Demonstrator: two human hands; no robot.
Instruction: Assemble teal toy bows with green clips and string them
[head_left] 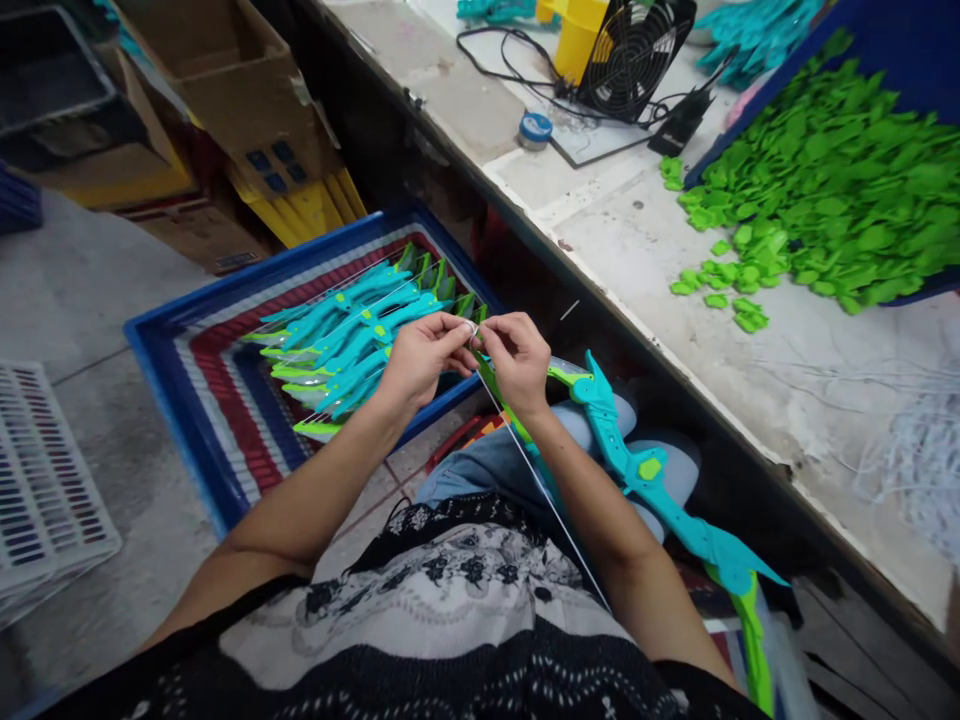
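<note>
A teal and green toy bow [619, 455] lies across my lap, one end under my hands and the other low on the right. White string [541, 490] runs from my fingers back toward my body. My left hand [431, 355] pinches the string near the bow's end, thumb against fingers. Close beside it, my right hand [517, 360] is also closed in a pinch at the same spot. A small white loop of string shows between the two hands; its exact path around the bow tip is hidden by my fingers.
Several finished-looking bows [360, 335] lie in a blue tray [176, 395] at left. On the workbench [540, 205] are green parts [847, 190], a black fan [637, 55], a blue-lidded tin [535, 130] and white strings [919, 470]. Cardboard boxes [225, 95] and a white crate [49, 480] stand left.
</note>
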